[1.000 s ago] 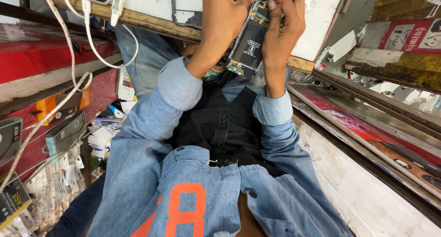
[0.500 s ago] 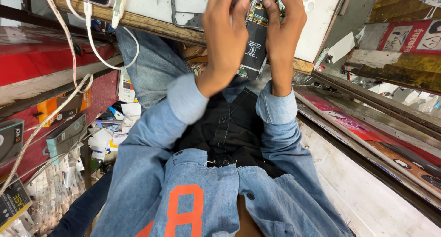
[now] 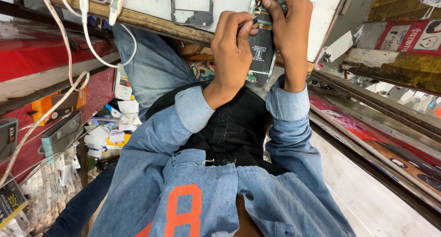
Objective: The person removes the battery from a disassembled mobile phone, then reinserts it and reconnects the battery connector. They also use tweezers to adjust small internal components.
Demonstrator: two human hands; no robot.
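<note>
An opened phone, back cover off, shows a black battery with a white label and a circuit board at its top end. My right hand grips it from the right, fingertips curled over the top end. My left hand is beside it on the left, fingers pinched on a thin metal tool whose tip points at the phone's upper part. Both hands hover over the front edge of a white worktop. Blue denim sleeves cover both forearms.
A grey phone frame lies on the worktop left of my hands. White cables hang off the wooden table edge at the left. Boxes and packets crowd the left shelf. Sloping shelves run along the right.
Both hands have carried the phone farther from my body, up over the worktop edge. My left hand's fingers have closed into a pinch beside the phone.
</note>
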